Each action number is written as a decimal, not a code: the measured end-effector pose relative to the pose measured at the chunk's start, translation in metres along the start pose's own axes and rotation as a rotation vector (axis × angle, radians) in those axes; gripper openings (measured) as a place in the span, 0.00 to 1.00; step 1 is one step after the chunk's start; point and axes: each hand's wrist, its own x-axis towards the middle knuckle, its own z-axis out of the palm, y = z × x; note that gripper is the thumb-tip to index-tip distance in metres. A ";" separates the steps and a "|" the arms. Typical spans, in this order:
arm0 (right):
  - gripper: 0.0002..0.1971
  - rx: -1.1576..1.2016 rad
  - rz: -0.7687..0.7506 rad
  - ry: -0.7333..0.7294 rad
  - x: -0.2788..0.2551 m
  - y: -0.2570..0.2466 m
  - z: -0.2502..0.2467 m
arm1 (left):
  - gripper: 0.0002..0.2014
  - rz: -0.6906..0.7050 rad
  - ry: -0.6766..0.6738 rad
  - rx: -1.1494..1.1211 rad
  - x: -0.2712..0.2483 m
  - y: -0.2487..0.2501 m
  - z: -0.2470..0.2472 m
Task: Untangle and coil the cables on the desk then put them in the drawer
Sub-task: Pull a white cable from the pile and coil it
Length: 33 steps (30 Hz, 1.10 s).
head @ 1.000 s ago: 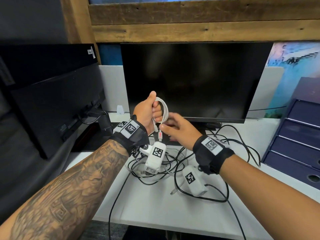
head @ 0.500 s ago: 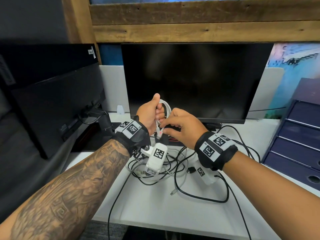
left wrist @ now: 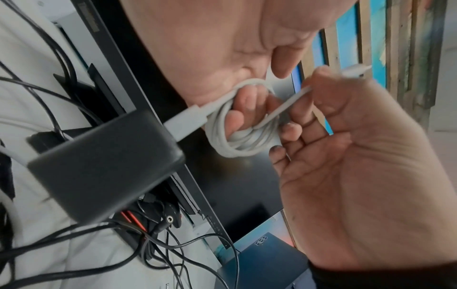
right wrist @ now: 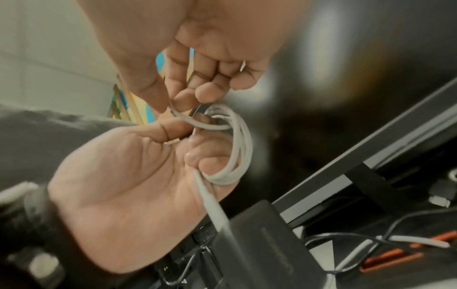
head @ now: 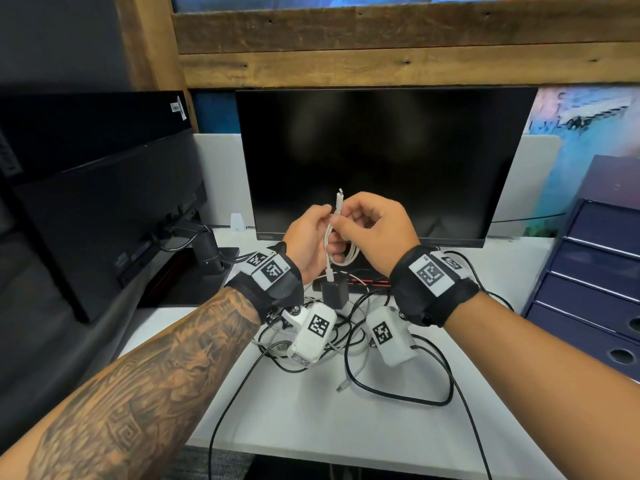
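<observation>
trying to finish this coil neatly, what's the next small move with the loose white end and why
Probably wrap the free end, pinched by the right hand, round the white coil that the left hand holds. That should bind the loops; the black charger hangs below.

Tattooed left forearm point(head: 145, 375), black wrist straps point(head: 273, 289) with white square-code tags, white camera pods point(head: 313, 336) beneath both wrists

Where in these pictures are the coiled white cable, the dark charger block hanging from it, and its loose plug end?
white cable point(left wrist: 237, 140): left wrist view, on the bundled loops around the left hand's fingers.
charger block point(left wrist: 103, 172): left wrist view, on its broad dark face.
plug end point(head: 339, 202): head view, on the white tip sticking up above the hands.
</observation>
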 end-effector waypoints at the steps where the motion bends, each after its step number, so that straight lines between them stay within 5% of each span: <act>1: 0.04 -0.015 -0.008 0.032 0.002 0.003 -0.002 | 0.16 -0.005 -0.027 0.027 -0.001 0.001 0.000; 8: 0.04 0.020 -0.015 0.094 0.010 0.014 -0.009 | 0.05 0.044 -0.109 0.244 -0.006 0.003 0.001; 12: 0.15 -0.015 -0.041 0.142 0.011 0.018 -0.009 | 0.05 0.007 -0.107 0.234 -0.005 0.001 -0.001; 16: 0.08 -0.076 -0.089 0.099 0.009 0.019 -0.009 | 0.04 -0.043 -0.092 0.166 -0.006 0.004 -0.001; 25: 0.33 -0.478 -0.141 -0.170 -0.001 0.030 -0.009 | 0.03 -0.057 -0.103 0.207 -0.005 0.007 -0.004; 33: 0.19 -0.207 0.083 0.003 0.004 0.030 -0.002 | 0.10 -0.069 -0.037 0.363 0.003 0.008 -0.004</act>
